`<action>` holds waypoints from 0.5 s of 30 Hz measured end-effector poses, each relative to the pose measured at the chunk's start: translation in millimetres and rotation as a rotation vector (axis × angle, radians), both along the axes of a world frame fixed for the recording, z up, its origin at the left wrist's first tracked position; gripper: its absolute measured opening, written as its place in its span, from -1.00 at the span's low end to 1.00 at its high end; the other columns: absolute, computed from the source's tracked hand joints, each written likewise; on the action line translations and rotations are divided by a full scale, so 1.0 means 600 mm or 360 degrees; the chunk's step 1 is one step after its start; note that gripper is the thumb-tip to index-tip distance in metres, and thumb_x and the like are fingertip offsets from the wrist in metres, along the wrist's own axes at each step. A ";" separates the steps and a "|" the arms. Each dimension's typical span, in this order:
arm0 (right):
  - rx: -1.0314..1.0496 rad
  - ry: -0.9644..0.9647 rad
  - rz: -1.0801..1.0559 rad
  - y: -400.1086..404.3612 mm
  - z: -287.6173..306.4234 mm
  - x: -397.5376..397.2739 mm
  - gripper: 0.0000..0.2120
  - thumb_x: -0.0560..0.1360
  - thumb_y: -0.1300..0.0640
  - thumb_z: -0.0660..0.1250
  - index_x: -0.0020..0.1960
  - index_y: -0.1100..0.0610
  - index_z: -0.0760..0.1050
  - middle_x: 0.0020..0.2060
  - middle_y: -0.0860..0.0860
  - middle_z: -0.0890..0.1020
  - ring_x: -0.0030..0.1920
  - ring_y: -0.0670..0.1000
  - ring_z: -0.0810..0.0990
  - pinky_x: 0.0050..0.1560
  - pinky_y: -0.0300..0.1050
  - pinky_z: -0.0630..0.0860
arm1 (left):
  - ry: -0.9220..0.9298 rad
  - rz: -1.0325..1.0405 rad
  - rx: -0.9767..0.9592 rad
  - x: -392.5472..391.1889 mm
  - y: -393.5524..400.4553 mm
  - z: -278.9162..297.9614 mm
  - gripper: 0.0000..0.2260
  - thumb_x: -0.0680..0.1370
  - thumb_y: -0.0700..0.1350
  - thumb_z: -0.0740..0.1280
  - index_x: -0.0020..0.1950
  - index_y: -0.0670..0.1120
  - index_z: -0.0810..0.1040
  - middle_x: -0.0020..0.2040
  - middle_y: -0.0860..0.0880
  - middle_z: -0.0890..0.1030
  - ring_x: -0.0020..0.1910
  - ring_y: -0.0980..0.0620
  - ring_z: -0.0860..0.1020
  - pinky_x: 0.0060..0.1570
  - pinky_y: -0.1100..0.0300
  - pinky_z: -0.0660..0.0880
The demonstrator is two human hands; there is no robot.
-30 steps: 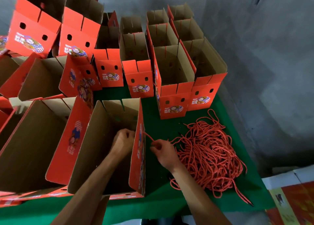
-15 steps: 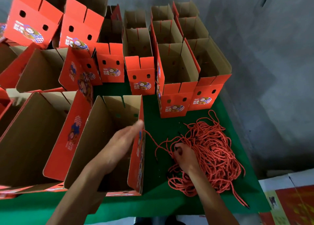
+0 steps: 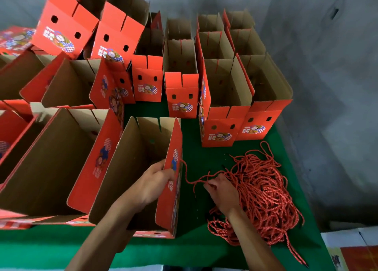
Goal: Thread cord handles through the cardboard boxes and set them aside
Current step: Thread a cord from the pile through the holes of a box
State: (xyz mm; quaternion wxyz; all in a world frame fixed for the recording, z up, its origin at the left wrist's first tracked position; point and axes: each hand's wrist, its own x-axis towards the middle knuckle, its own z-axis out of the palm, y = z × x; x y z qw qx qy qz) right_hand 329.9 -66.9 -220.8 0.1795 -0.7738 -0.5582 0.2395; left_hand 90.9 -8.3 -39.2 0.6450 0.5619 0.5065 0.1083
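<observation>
a: grey concrete wall behind, green-covered bench (image 3: 204,248) up front, crowded with open red boxes. one head view only, looking down.

b: and the hands?

a: left hand (image 3: 155,180) reaches into the nearest box (image 3: 131,168), fingers curled over its right-hand wall near the top edge, gripping the card. right hand (image 3: 222,191) sits at the edge of the cord pile (image 3: 263,191), just right of that box, fingertips pinched on a single cord (image 3: 189,178) that runs up to the box wall.

b: is it through a hole?

a: can't tell, the wall's edge-on from here.

b: how will it all handle?

a: i'd say the box is light, stiff but thin, so that wall would flex; holding close to the hole looks sensible. the cords are soft, limp and tangled, likely to snag their neighbours. best taken near a tip and drawn out slowly.
</observation>
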 end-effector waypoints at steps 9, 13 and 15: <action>0.0097 0.1683 -0.0436 0.010 0.106 -0.012 -0.76 0.57 -0.01 0.45 -0.20 0.11 0.68 -0.44 -0.07 0.51 -0.51 -0.06 0.26 -0.46 -0.18 0.19 | 0.0056 0.0136 0.0105 -0.010 0.013 0.011 -0.91 0.59 -0.05 0.32 0.08 0.09 0.51 -0.01 -0.02 0.70 -0.02 -0.05 0.71 -0.08 0.07 0.60; -0.0144 0.1652 -0.0745 0.003 0.066 -0.023 -0.76 0.60 0.05 0.42 -0.02 0.24 0.68 -0.34 -0.01 0.59 -0.49 -0.06 0.27 -0.43 -0.14 0.21 | 0.0130 0.0123 0.0068 -0.016 0.019 0.005 -0.94 0.67 -0.07 0.28 0.11 0.08 0.46 0.09 -0.08 0.66 0.05 -0.08 0.67 -0.05 0.07 0.58; -0.0199 0.1548 -0.0803 0.001 0.046 -0.025 -0.74 0.60 0.06 0.41 0.04 0.28 0.66 -0.29 0.01 0.63 -0.48 -0.07 0.35 -0.44 -0.15 0.30 | 0.0144 0.0121 0.0038 -0.016 0.018 0.001 -0.96 0.67 -0.04 0.28 0.11 0.08 0.46 0.10 -0.07 0.66 0.05 -0.05 0.67 -0.09 0.12 0.57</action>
